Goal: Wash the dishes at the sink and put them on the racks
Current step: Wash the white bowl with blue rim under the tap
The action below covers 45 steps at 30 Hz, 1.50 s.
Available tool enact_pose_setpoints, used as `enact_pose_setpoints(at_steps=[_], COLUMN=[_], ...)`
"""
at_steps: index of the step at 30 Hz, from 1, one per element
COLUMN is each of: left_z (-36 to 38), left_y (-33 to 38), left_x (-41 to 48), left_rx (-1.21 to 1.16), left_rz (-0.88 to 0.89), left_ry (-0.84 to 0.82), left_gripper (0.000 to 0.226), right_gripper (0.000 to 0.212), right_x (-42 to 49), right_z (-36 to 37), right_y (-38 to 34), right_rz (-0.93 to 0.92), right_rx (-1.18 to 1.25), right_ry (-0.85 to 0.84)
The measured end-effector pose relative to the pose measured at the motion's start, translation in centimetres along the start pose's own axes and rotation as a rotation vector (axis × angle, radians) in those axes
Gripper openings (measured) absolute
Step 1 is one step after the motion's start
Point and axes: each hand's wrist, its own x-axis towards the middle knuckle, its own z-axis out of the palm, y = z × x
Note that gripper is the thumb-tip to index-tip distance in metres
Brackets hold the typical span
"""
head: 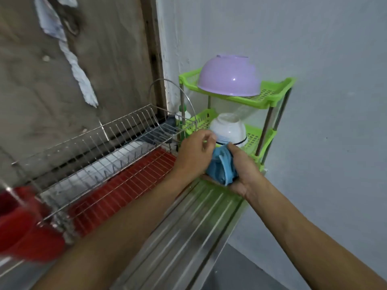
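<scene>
Two bare forearms reach in from the near edge, over the ribbed steel drainboard (188,227), toward the far right corner. This head view is smeared by motion, most of all at the near left, where something red and round (21,229) is only a blur.

The right hand (243,168) lies palm up with its thumb folded over a bunched blue cloth (221,167), gripping it. The left hand (194,151) is just left of the cloth with its fingers curled toward it. Whether they pinch the cloth, touch the bowl rim or hold nothing, I cannot tell.

Just beyond both hands, a white bowl (228,130) sits upside down on the lower tier of the green rack (272,97). Its dark-lined rim is right at the left fingertips and just above the right thumb. A purple bowl (228,76), also upside down, sits on the top tier.

The white bowl lies far and slightly up from the hands, and the left one is nearer its rim. It looks already racked, so the next move is likely back toward the sink, off to the near left.

Left of the green rack stands a wire rack (94,147) over a red tray (125,181), its slots bare where visible.
</scene>
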Motion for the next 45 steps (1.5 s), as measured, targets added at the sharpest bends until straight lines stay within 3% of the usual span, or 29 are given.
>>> enact_pose_setpoints(at_steps=[6,15,22,27,32,37,39,41,45], left_z=[-5.4,-16.5,-25.0,-31.1,-37.1,-39.4,-39.3,-39.1,-39.9], left_y=[0.4,-0.7,0.6,1.1,-0.8,-3.9,-4.5,-5.0,-5.4], left_x=[-11.7,-32.2,-45.1,-53.9,-64.3,-71.0,-73.0,-74.6,-75.3], left_rx=[0.14,0.362,0.411,0.468,0.699,0.82,0.888,0.986,1.119], left_rz=[-0.175,-0.592,-0.782,-0.864,-1.037,-1.227,-1.231,-1.198,-1.071], left_ry=[0.021,0.249,0.431,0.517,0.387,0.018,-0.196,-0.364,-0.399], left_gripper=[0.029,0.031,0.028,0.03,0.028,0.045,0.041,0.031,0.03], right_gripper=[0.049,0.046,0.044,0.046,0.043,0.036,0.039,0.025,0.028], right_x=[-5.8,-16.9,-26.6,-33.4,-39.5,-42.8,-43.8,-44.4,-44.3], right_z=[2.2,8.6,13.5,17.0,19.6,21.8,21.9,21.8,21.4], right_y=[6.1,21.3,30.5,36.4,42.0,45.7,47.1,48.4,50.5], right_rz=[0.214,0.461,0.614,0.686,0.727,0.789,0.78,0.748,0.675], right_rx=[-0.108,-0.374,-0.471,-0.547,-0.626,-0.519,-0.524,-0.552,-0.623], right_ry=[-0.205,-0.6,-0.786,-0.826,-0.846,-0.806,-0.75,-0.758,-0.707])
